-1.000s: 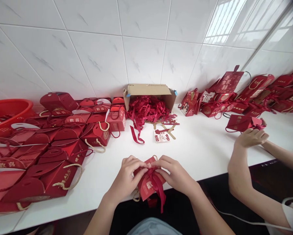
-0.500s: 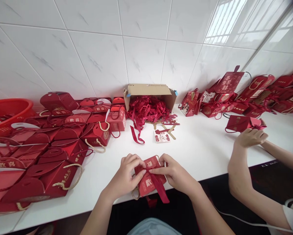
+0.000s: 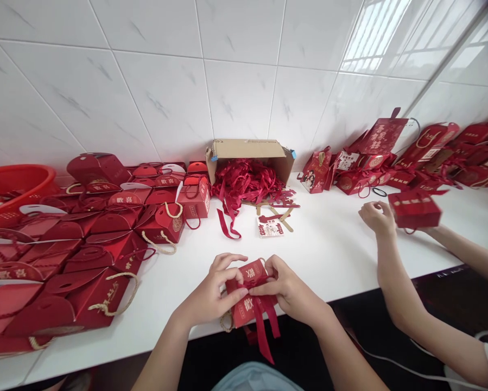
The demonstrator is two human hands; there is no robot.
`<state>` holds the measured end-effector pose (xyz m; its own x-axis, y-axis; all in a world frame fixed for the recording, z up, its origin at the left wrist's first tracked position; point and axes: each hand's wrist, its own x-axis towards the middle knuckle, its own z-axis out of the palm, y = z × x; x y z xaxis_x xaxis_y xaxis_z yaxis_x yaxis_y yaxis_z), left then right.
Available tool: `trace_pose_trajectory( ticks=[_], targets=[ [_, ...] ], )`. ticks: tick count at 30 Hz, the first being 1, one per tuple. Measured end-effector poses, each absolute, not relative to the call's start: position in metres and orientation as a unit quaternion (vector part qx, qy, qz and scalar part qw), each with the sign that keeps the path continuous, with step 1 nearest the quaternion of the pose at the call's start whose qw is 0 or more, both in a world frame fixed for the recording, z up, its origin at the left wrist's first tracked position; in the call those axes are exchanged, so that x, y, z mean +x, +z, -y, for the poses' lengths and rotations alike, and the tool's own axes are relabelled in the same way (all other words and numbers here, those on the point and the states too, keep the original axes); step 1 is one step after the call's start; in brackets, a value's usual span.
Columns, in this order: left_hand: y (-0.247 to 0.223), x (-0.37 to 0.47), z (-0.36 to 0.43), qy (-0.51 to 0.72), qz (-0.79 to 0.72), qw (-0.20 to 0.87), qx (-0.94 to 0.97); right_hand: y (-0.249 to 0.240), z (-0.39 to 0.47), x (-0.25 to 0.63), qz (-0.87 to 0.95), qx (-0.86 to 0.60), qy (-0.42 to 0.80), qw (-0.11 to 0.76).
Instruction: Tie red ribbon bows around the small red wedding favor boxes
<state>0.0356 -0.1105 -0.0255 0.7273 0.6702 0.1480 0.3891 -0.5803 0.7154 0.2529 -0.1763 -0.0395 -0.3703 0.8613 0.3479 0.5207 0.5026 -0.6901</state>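
Note:
A small red gift box (image 3: 242, 311) with gold lettering and a twisted rope handle lies at the table's front edge before me. Round its middle runs a dark red satin ribbon (image 3: 263, 331), whose two tails hang down over the near edge. My left hand (image 3: 216, 288) is on the box's left side, thumb and fingers pinching the ribbon at the knot. From the right, my right hand (image 3: 293, 287) grips the ribbon at the same spot. The fingers partly cover the knot, so its shape is hidden.
Many red boxes (image 3: 105, 244) fill the left side, beside an orange basket (image 3: 19, 184). A cardboard box (image 3: 247, 147) of loose ribbons stands against the wall. At right, a co-worker's hand (image 3: 377, 217) is near a red box (image 3: 417, 210); a black ring (image 3: 379, 191) lies behind.
The ribbon's tails now hang as two separate ends below the knot. My left index finger has lifted and straightened. The co-worker's box has turned, and their hand has moved left off it.

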Motion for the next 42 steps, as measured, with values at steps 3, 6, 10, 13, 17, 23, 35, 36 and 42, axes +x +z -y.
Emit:
trace_pose_trajectory(
  ticks=[3, 6, 10, 13, 17, 23, 35, 36, 42],
  targets=[
    [-0.025, 0.033, 0.106, 0.223, -0.336, 0.281, 0.871, -0.040, 0.176, 0.253, 0.791, -0.439, 0.246, 0.347],
    [-0.022, 0.033, 0.103, 0.239, -0.365, 0.226, 0.871, -0.040, 0.175, 0.253, 0.796, -0.432, 0.241, 0.348],
    [-0.021, 0.039, 0.110, 0.276, -0.341, 0.294, 0.849, -0.041, 0.174, 0.254, 0.790, -0.416, 0.225, 0.392],
    [-0.024, 0.048, 0.118, 0.318, -0.342, 0.350, 0.812, -0.042, 0.173, 0.254, 0.768, -0.417, 0.209, 0.438],
    [-0.029, 0.059, 0.124, 0.338, -0.358, 0.384, 0.781, -0.043, 0.170, 0.254, 0.741, -0.437, 0.212, 0.464],
    [-0.034, 0.065, 0.125, 0.340, -0.386, 0.430, 0.742, -0.047, 0.168, 0.256, 0.734, -0.439, 0.205, 0.477],
    [-0.037, 0.063, 0.120, 0.329, -0.402, 0.505, 0.690, -0.056, 0.167, 0.268, 0.726, -0.422, 0.157, 0.520],
    [-0.036, 0.062, 0.120, 0.326, -0.402, 0.510, 0.688, -0.056, 0.167, 0.269, 0.727, -0.421, 0.156, 0.520],
    [-0.030, 0.062, 0.119, 0.319, -0.390, 0.524, 0.687, -0.055, 0.165, 0.269, 0.725, -0.421, 0.151, 0.524]
  ],
)
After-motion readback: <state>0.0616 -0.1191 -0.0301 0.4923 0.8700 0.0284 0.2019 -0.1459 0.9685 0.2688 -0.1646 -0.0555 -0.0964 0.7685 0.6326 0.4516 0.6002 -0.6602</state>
